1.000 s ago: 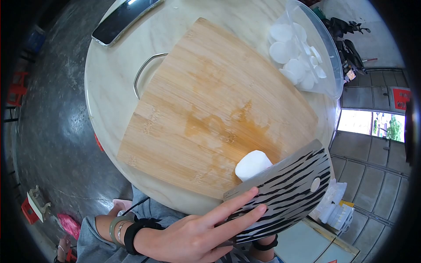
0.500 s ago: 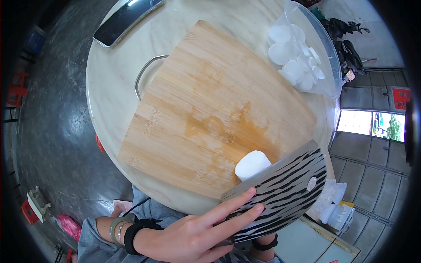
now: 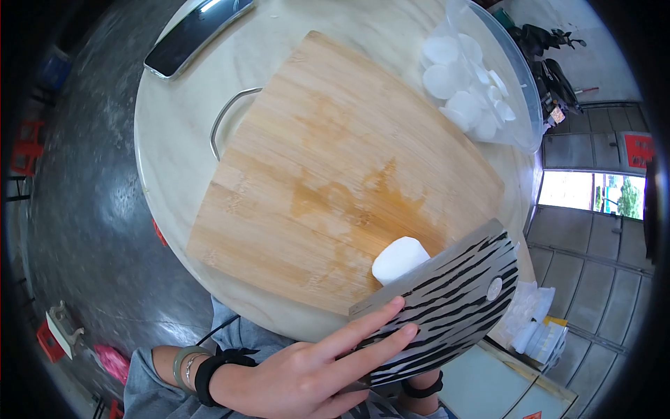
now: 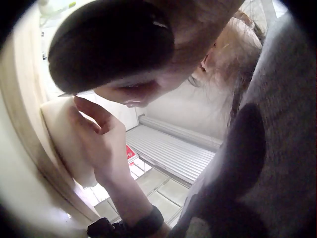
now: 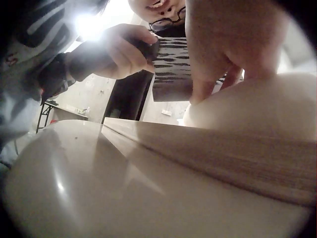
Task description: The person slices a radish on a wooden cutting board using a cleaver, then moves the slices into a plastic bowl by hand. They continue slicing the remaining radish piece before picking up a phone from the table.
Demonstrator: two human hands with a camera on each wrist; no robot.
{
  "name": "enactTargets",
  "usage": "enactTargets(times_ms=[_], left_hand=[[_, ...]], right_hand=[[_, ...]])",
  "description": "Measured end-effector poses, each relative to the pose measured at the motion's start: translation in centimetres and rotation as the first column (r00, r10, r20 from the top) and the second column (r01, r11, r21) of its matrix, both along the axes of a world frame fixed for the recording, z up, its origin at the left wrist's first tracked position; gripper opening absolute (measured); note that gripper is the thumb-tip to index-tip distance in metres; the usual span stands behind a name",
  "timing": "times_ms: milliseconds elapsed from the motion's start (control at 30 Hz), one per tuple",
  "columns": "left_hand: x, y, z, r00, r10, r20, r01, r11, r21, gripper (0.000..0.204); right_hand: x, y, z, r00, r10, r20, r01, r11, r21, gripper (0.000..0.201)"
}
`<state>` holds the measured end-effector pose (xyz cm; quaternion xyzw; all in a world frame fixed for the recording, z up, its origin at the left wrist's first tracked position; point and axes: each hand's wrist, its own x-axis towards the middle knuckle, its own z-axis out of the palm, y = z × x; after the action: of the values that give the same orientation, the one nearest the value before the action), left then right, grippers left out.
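My left hand point(image 3: 307, 377) grips a cleaver by its handle, two fingers lying along the side of the blade. The cleaver point(image 3: 447, 307) is broad and silvery with black zebra stripes, and its blade slants over the near right edge of the wooden cutting board point(image 3: 279, 188). A piece of peeled white radish point(image 3: 399, 260) pokes out past the blade on the board. From the head, the blade hides my right hand and the rest of the radish. In the right wrist view my right hand point(image 5: 233, 39) holds the radish point(image 5: 267, 101) from above, fingers bent over it, beside the blade.
A clear plastic container point(image 3: 534, 91) with several round white slices point(image 3: 453, 80) stands at the back right. A phone point(image 3: 199, 38) lies on the round marble-look table point(image 3: 174, 160) at the far left. The board's metal handle point(image 3: 222, 122) sticks out leftward. Wet patches mark the board.
The cleaver's far end has shifted slightly left, its blade tilting a little. Both hands keep their hold, and the radish stays in place on the board.
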<state>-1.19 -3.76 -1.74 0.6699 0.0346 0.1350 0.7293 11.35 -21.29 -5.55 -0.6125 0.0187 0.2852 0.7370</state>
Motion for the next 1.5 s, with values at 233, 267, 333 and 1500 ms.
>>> enactTargets(times_ms=[233,267,333,1500], left_hand=[[0.1,0.6,-0.4,0.999,-0.030,0.009,0.030,0.999,0.035,0.064],[0.1,0.7,-0.5,0.999,-0.046,0.013,0.045,0.998,0.033,0.064],[0.2,0.9,-0.1,0.999,-0.052,0.005,0.052,0.998,0.042,0.063],[-4.4,2.1,-2.3,0.975,-0.197,-0.101,0.212,0.963,0.167,0.066]], right_hand=[[0.6,-1.8,-2.8,0.993,0.029,0.116,-0.013,0.991,-0.135,0.040],[0.2,-2.1,-3.1,0.990,0.034,0.138,-0.001,0.972,-0.236,0.036],[0.3,-2.5,-3.4,0.986,0.035,0.162,0.021,0.944,-0.329,0.032],[1.4,5.1,3.2,0.422,0.555,0.717,0.142,0.741,-0.656,0.024]])
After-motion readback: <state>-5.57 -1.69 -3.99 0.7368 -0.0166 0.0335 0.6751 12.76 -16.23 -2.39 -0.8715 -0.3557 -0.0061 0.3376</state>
